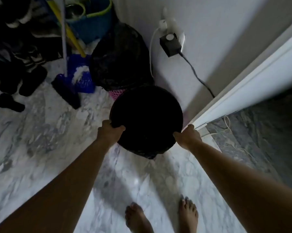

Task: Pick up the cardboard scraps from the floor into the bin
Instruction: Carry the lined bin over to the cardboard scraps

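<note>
A round black bin lined with a dark bag stands on the marble floor in front of my bare feet. My left hand grips its near-left rim, fingers curled over the edge. My right hand grips the near-right rim the same way. The inside of the bin is too dark to see into. No cardboard scraps are visible on the floor.
A full black rubbish bag sits behind the bin beside a blue dustpan, a broom and a blue bucket. Dark shoes lie at the left. A white door frame and a wall adapter with cables are at the right.
</note>
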